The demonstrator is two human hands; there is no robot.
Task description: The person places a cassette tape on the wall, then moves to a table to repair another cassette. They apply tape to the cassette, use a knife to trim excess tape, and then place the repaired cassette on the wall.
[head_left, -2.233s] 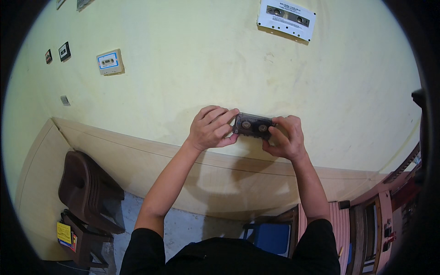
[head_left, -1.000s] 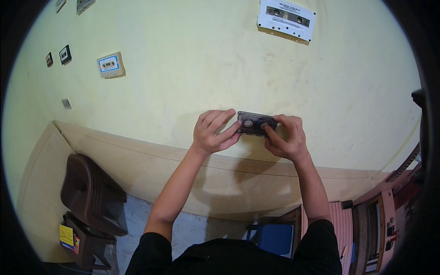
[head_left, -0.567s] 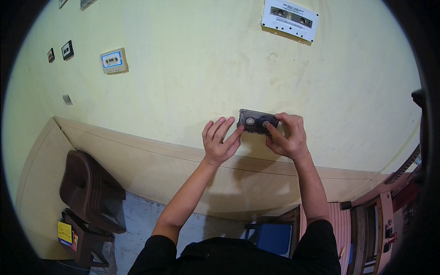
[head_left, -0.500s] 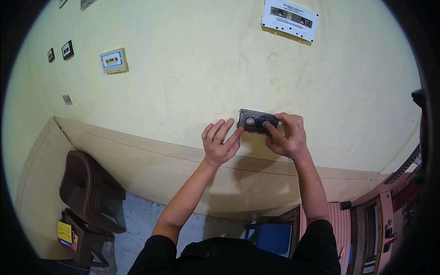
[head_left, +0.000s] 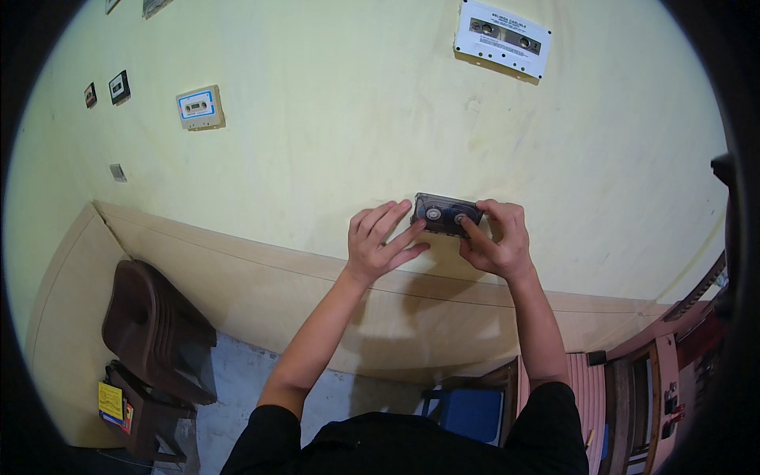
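Note:
A dark translucent cassette tape point(head_left: 443, 212), with two pale reels, is up against the yellowish wall in front of me, slightly tilted. My right hand point(head_left: 503, 240) grips its right end, one fingertip at the upper right corner and another on the face by the right reel. At the lower left corner, a fingertip of my left hand point(head_left: 378, 244) touches the tape. The other fingers of that hand are spread beside the tape, near the wall, and hold nothing.
A white cassette point(head_left: 503, 41) is on the wall higher up to the right, a beige one point(head_left: 200, 108) to the left. Stacked brown chairs point(head_left: 150, 324) stand at lower left by a small dark table point(head_left: 150, 419). A blue seat point(head_left: 471, 416) is below me.
My left hand has opened a little wider, its lowest finger stretching out below the tape. The right hand keeps its grip, and the view has shifted slightly.

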